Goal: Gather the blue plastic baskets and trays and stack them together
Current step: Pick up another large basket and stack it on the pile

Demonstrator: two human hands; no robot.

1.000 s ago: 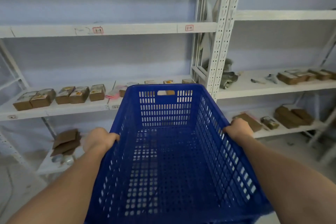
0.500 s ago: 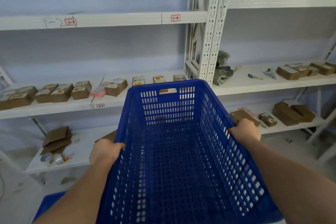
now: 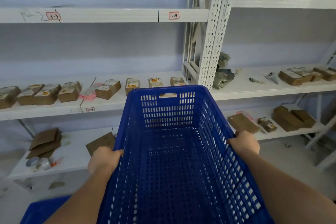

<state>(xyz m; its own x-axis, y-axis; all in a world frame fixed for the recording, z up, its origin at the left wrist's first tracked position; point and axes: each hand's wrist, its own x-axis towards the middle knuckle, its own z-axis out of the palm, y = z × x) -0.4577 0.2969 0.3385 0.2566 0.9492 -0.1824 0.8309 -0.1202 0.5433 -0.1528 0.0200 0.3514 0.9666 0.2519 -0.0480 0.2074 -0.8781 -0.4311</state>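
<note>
I hold a large blue perforated plastic basket [image 3: 169, 151] in front of me, long axis pointing away, nothing inside it. My left hand [image 3: 103, 160] grips its left rim and my right hand [image 3: 244, 143] grips its right rim. Low at the bottom left, partly hidden behind my left forearm, a corner of another blue plastic basket or tray [image 3: 43, 209] shows on the floor.
White metal shelving [image 3: 212, 42] fills the wall ahead. The middle shelf [image 3: 101, 104] carries several brown boxes [image 3: 69, 92] and a pink packet. The lower shelf holds flat cardboard pieces [image 3: 45, 142], tape rolls and more boxes [image 3: 291, 118]. Grey floor lies below.
The view has shifted right and down: the shelves have slid left and up, and the blue piece on the floor at the bottom left has come into sight. Both hands keep their grip.
</note>
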